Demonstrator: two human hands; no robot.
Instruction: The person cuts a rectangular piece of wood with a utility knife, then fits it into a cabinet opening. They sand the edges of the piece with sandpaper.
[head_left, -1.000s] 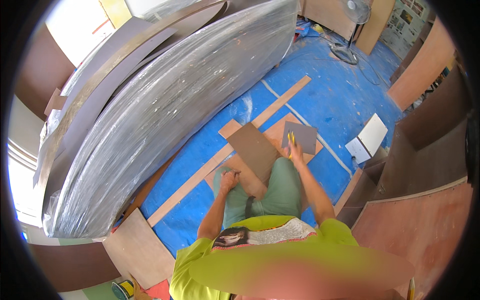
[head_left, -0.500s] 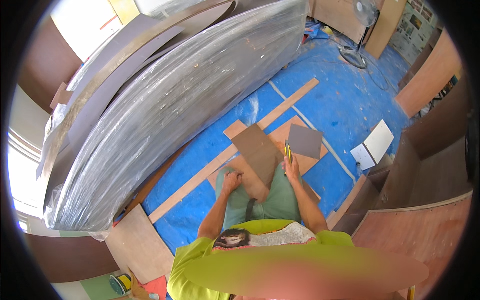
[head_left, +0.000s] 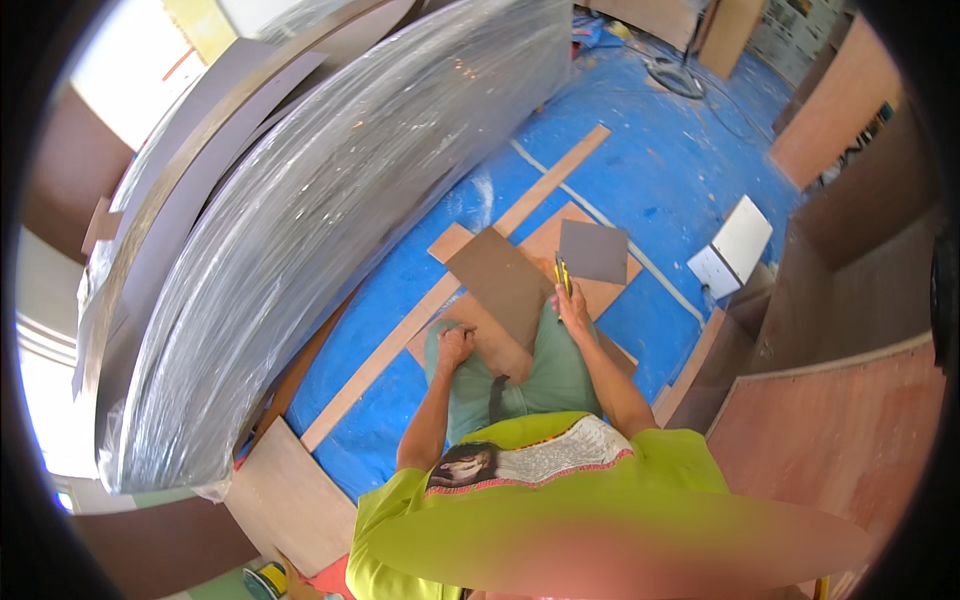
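My right hand [head_left: 573, 312] is closed round a yellow-and-black utility knife [head_left: 563, 275], which points away from me above my right knee. My left hand [head_left: 457, 345] rests on my left knee with its fingers curled in, and I see nothing in it. Between my knees and beyond them lies a brown rectangular panel [head_left: 500, 285]. Its near end rests by a lighter wooden board [head_left: 485, 335]. Just past the knife, a small grey-brown sheet [head_left: 594, 251] lies on a tan board [head_left: 548, 238].
A long wooden strip [head_left: 400, 335] runs diagonally across the blue floor sheet [head_left: 650, 190]. A large curved panel in clear plastic wrap [head_left: 330, 200] stands at left. On the right are a white box-like piece [head_left: 735, 245] and a brown cabinet carcass [head_left: 850, 290]. A plywood piece [head_left: 290, 490] lies lower left.
My view has shifted slightly, so the floor pieces sit a little further left and higher. Both hands keep nearly the same pose, with the knife still in the right.
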